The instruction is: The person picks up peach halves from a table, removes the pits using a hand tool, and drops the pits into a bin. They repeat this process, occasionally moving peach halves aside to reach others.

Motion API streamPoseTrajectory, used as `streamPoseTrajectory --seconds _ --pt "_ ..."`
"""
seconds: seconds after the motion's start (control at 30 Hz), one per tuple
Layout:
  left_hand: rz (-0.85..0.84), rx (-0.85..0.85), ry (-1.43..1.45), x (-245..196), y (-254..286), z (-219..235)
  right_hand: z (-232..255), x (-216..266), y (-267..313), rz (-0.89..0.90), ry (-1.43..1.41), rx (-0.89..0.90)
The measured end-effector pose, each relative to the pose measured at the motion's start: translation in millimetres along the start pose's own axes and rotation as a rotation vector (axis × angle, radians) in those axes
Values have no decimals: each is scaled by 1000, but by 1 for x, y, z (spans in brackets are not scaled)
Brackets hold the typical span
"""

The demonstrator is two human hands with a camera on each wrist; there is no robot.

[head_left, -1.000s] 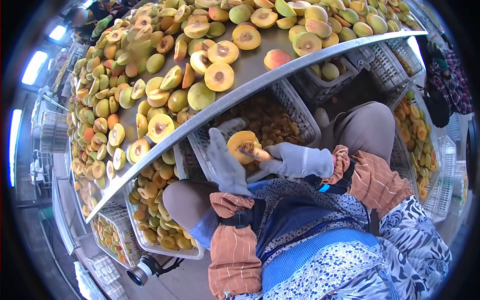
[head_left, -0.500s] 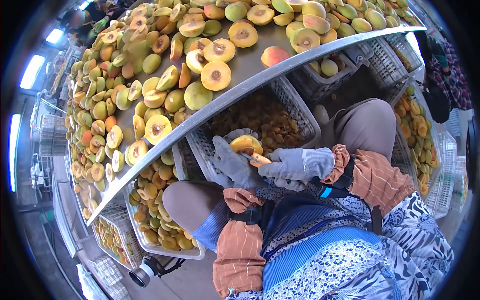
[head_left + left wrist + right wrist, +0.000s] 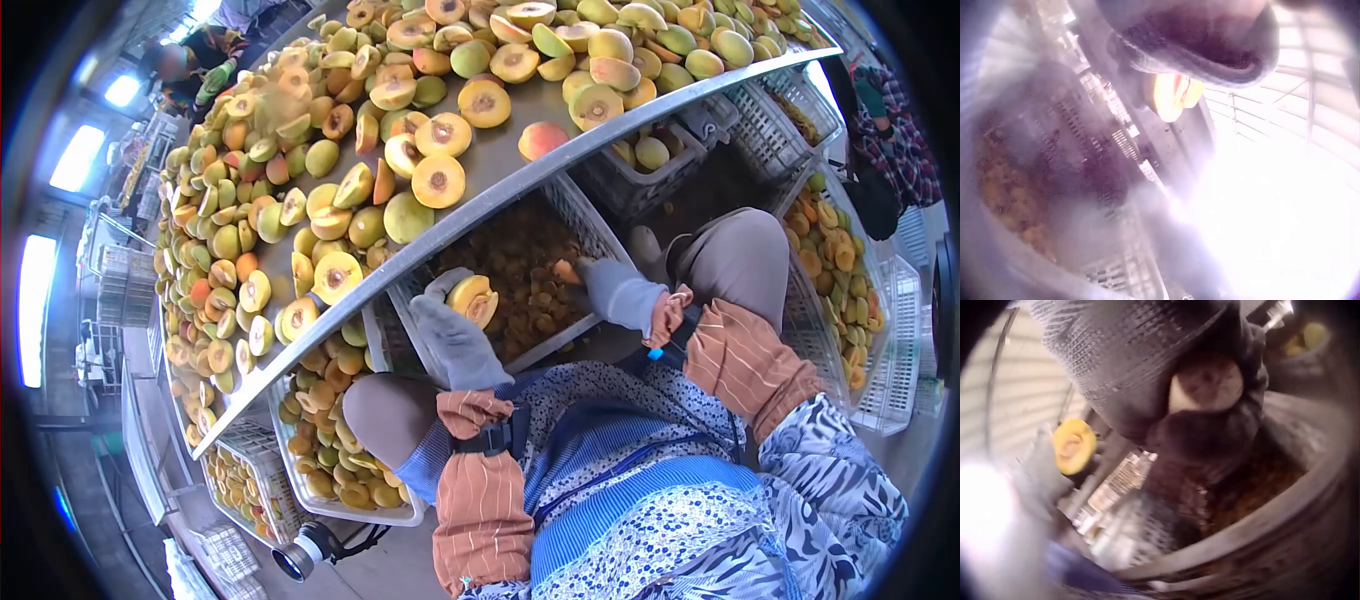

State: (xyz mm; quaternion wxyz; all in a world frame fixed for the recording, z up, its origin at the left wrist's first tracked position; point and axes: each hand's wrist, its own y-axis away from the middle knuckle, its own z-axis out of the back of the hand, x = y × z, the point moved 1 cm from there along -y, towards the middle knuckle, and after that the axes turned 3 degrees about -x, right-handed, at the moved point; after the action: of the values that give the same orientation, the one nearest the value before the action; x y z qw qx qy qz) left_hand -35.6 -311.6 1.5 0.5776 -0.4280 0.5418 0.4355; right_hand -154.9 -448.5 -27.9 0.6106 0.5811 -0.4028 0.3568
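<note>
In the head view my gloved left hand [image 3: 458, 335] holds a halved yellow peach [image 3: 474, 301] between thumb and fingers, its cut face turned right. The left wrist view shows this peach half [image 3: 1175, 97] under the glove's dark edge. My gloved right hand [image 3: 618, 292] is apart from it, over the right side of a crate of brown-orange scraps [image 3: 609, 232]. It grips a pitting knife by its wooden handle [image 3: 1207, 384], whose round end shows in the right wrist view; the blade is hidden. Beyond that hand, the peach half [image 3: 1074, 447] appears at left.
A metal table [image 3: 508, 150] heaped with whole and halved peaches curves across the front, its raised rim [image 3: 470, 220] above the scrap crate. Crates of peach halves stand left [image 3: 412, 512] and right [image 3: 880, 300] of my knees. Other people are at the far edges.
The pitting knife was at the peach half's cut face; my right hand has since drawn it away to the right, over the scrap crate. My left hand still holds the peach half.
</note>
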Motion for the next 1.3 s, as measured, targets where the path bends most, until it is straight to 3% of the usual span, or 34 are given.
streamPoseTrajectory --seconds 0.07,0.1,0.17,0.23,0.3,0.37,0.4,0.43,0.5,0.53,0.67,0.77,0.83,0.87,0.9,0.93,0.97,1.0,1.03,1.1,1.17,1.23,1.3 --pt "-29 26 76 -7 -4 2 -3 -11 -8 330 573 -404" --pt "-43 53 147 -9 -3 3 -10 13 2 82 229 -112" --pt "-67 81 146 -11 -2 1 -20 44 18 -169 -9 76" --pt "-102 62 -5 -17 3 -5 -31 35 6 320 342 -32" --pt "-101 65 -3 -15 8 -7 -30 38 7 164 698 -144" --pt "-186 -24 6 -17 8 -5 -19 41 19 34 856 -220" --pt "-295 -65 -15 -15 2 -3 -15 36 16 20 936 -252" --pt "-296 -61 -17 -13 -1 4 -14 32 15 19 933 -255" --pt "-536 -148 -469 -20 -4 19 -7 30 13 -16 887 -342" --pt "-532 -210 -583 -29 5 37 -5 26 12 17 831 -343" --pt "-118 -576 -548 -58 47 130 -8 28 17 30 783 -296" --pt "-12 -739 -789 -74 1 181 -14 25 15 41 773 -249" --pt "-199 -575 -1185 -63 -30 236 -18 32 17 37 787 -207" --pt "-247 -510 -913 -75 -38 219 -20 34 16 42 778 -190" --pt "-284 -443 -644 -89 -50 195 -23 34 14 46 771 -168" --pt "-336 -226 -666 -95 -71 175 -25 30 8 45 768 -132" --pt "-397 97 -378 -108 -79 126 -25 33 9 47 772 -135" --pt "-440 219 -549 -134 -74 67 -24 38 12 40 740 -128" --pt "-658 459 -653 -134 -89 29 -24 39 12 33 707 -122" --pt "-862 861 -725 -118 -120 -43 -21 34 12 23 701 -154" --pt "-984 1083 -810 -109 -127 -103 -16 32 15 59 698 -175" --pt "-1083 1351 -769 -59 -145 -152 -8 28 12 47 694 -201" --pt "-995 1418 -816 -62 -147 -166 -3 30 13 30 681 -233"
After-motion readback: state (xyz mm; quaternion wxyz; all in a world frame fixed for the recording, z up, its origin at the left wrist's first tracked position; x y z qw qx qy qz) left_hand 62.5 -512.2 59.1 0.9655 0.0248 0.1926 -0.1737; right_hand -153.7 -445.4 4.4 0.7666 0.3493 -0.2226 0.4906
